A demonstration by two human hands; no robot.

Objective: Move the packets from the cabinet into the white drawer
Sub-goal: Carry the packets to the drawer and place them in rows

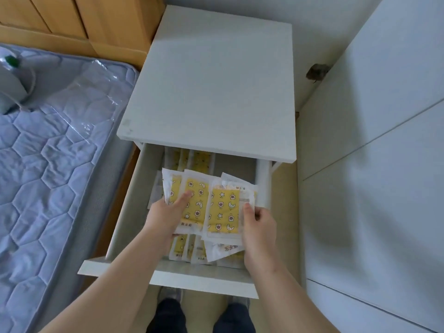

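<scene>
Close by, two hands reach into the open white drawer (168, 276). The left hand (165, 212) has its grip closed on one side of a bunch of yellow packets (216, 207), thumb on top. The right hand (259, 227) pinches the other side. The bunch sits low over the drawer and is not let go yet. Under it lie more packets (189, 248), and a row (192, 159) stands at the back, so much looks done. The drawer's far end hides under the white top (211, 80). I cannot tell if any packets wait in the cabinet.
</scene>
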